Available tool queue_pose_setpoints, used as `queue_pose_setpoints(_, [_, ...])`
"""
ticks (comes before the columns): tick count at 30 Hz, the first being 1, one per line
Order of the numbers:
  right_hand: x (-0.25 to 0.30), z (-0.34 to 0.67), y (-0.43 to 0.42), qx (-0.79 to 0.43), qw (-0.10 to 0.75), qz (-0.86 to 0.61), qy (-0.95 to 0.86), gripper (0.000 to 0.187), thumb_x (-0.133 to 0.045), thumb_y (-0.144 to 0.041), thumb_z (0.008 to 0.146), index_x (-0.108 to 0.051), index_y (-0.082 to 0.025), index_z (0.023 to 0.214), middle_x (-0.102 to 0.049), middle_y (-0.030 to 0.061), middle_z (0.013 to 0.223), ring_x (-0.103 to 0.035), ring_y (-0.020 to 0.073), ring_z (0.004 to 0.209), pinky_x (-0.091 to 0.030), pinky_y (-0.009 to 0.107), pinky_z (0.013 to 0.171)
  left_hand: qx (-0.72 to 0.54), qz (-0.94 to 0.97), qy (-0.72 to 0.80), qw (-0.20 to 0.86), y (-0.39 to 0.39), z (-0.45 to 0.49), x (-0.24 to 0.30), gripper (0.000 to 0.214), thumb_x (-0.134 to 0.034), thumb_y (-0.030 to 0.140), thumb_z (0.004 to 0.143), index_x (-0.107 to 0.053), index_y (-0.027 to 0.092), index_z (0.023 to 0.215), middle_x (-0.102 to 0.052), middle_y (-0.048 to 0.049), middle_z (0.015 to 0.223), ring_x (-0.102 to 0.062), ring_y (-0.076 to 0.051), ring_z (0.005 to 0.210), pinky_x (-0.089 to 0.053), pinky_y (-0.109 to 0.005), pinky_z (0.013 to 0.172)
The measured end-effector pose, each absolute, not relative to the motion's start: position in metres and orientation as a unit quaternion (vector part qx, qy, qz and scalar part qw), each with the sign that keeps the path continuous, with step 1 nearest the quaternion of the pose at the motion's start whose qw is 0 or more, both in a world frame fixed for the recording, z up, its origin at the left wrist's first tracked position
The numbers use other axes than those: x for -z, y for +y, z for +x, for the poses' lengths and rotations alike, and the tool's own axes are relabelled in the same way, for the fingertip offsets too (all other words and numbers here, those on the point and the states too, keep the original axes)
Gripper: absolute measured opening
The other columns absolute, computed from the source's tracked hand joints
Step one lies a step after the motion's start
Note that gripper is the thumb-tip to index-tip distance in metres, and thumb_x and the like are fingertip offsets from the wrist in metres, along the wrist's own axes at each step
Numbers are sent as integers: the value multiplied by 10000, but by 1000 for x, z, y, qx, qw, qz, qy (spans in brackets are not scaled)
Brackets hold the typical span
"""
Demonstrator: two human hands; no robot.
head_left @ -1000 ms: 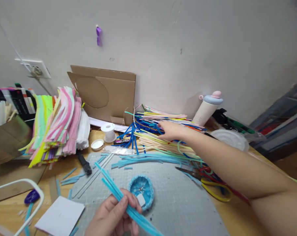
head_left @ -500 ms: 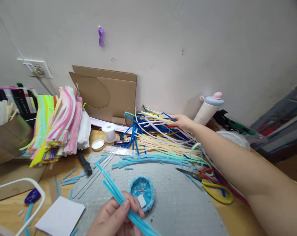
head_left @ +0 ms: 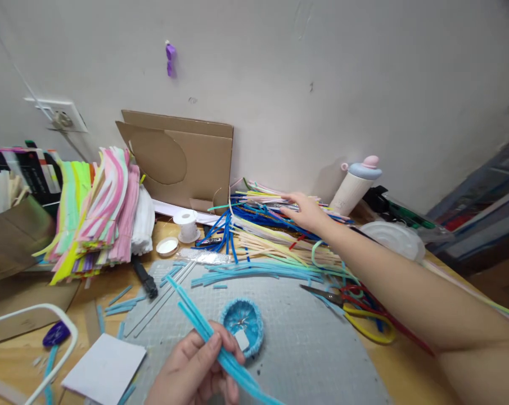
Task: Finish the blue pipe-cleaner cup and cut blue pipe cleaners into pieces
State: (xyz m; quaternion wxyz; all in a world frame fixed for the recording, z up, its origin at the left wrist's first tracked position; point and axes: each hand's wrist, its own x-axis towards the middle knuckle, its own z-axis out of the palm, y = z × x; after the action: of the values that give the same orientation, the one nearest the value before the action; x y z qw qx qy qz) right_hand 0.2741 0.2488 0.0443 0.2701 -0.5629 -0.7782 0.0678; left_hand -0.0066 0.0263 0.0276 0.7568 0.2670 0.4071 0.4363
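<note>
My left hand (head_left: 201,360) is closed round a small bundle of light blue pipe cleaners (head_left: 195,316), held slantwise over the grey cutting mat (head_left: 317,349). Just beyond its fingertips sits a fuzzy blue cup shape (head_left: 260,329) with wire ends and a white square piece inside. My right hand (head_left: 302,214) reaches to the back, over a heap of mixed pipe cleaners (head_left: 258,211) in dark blue, cream, yellow and white. Its thumb and forefinger are apart on top of the heap. More light blue pipe cleaners (head_left: 254,274) lie along the mat's far edge.
Yellow-and-red scissors (head_left: 370,326) lie at the right below my forearm. A bottle (head_left: 355,185) and folded cardboard (head_left: 203,160) stand against the wall. Bundled pipe cleaners (head_left: 111,208), a thread spool (head_left: 187,226) and a white card (head_left: 104,368) are to the left.
My right hand has shifted slightly and its fingers have spread over the heap, where several strands have moved. My left hand keeps its hold on the blue bundle.
</note>
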Motion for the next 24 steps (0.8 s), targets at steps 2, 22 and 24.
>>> queue_pose_setpoints(2, [-43, 259, 218, -38, 283, -542, -790, 359, -469, -332, 863, -566, -217, 1189, -510, 103, 1296, -383, 281, 1246, -269, 411, 1027, -440, 275, 417, 746, 27, -7, -28, 314, -707, 429, 696, -604, 133, 715, -647, -36, 668, -553, -103, 425, -445, -209, 423])
queue_pose_setpoints(22, [11, 227, 181, -195, 206, -519, -806, 168, -572, -306, 823, -642, -152, 819, -655, 24, 818, -598, 170, 785, -434, 292, 707, -441, 359, 380, 730, 25, -9, -25, 250, -660, 357, 756, -591, 117, 765, -654, -47, 717, -574, -119, 493, -460, -246, 499])
queue_pose_setpoints(24, [1, 227, 179, -176, 238, -513, -805, 132, -580, -276, 794, -669, -180, 809, -673, 34, 878, -587, 203, 896, -399, 302, 783, -445, 360, 377, 728, 24, -10, -24, 243, -646, 352, 769, -590, 116, 775, -652, -45, 707, -572, -117, 498, -458, -242, 500])
